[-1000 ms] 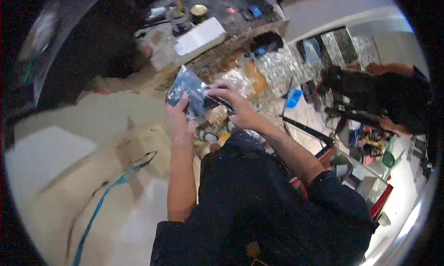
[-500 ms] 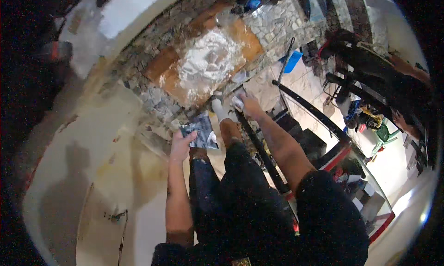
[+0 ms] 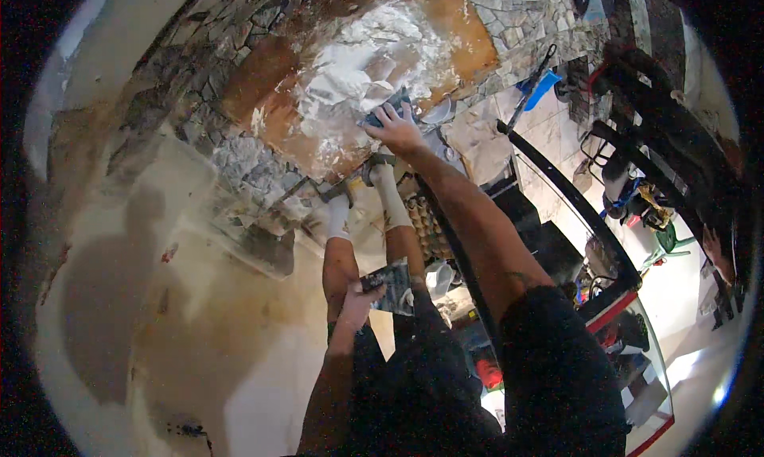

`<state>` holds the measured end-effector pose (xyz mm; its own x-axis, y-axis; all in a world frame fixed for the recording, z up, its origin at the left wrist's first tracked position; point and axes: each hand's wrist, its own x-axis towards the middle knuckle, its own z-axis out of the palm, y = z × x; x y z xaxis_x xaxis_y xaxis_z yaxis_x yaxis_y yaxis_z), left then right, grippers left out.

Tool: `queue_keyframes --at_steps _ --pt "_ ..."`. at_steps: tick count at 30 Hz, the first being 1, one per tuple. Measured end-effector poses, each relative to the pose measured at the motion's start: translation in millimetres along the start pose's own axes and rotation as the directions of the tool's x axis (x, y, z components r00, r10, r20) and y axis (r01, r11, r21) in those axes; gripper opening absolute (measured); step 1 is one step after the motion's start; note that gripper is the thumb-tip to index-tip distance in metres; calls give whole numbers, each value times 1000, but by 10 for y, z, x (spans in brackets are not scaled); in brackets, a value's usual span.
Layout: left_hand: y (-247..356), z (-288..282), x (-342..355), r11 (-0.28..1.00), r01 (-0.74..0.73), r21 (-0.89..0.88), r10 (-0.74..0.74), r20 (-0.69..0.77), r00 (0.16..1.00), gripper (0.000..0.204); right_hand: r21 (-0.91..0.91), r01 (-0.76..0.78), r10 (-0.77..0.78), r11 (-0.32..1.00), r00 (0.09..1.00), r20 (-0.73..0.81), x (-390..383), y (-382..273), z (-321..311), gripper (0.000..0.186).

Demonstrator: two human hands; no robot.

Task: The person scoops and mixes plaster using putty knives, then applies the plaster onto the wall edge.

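Observation:
My right hand (image 3: 395,129) reaches far forward, fingers closed over a dark flat scraper (image 3: 391,105). The scraper is at the near edge of a heap of white plaster-like paste (image 3: 350,81). That heap is spread over a brown board (image 3: 274,143), and white smears reach the board's near corner. Lower down, close to my legs, my left hand (image 3: 360,304) grips a wide flat plastering blade (image 3: 391,286) by one side. The blade's face is grey and dark, with a little white at its edge. Fingers partly hide both tools.
A stone-patterned surface (image 3: 239,167) surrounds the board. Close by on the right are a shallow bowl (image 3: 439,111) and a blue object (image 3: 543,89). A dark-framed glass case (image 3: 573,194) runs along my right side. A stained, patchy wall (image 3: 183,298) stands at the left.
My right hand has moved forward from beside my foot to the white paste. My left hand has drawn back toward me with the blade. The view has shifted, bringing the board nearer the top.

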<state>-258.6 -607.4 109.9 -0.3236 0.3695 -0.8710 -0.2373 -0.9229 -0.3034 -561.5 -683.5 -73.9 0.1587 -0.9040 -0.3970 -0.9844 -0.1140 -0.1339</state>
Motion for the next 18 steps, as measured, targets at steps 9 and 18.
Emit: queue_keyframes --at_steps 9,18 --pt "-190 107 101 928 -289 236 311 -60 949 9 -72 140 -133 987 987 95 -120 171 -111 37" --pt "167 118 534 823 -205 -530 92 -231 969 37 -106 140 -92 984 925 369 -278 581 -446 26"
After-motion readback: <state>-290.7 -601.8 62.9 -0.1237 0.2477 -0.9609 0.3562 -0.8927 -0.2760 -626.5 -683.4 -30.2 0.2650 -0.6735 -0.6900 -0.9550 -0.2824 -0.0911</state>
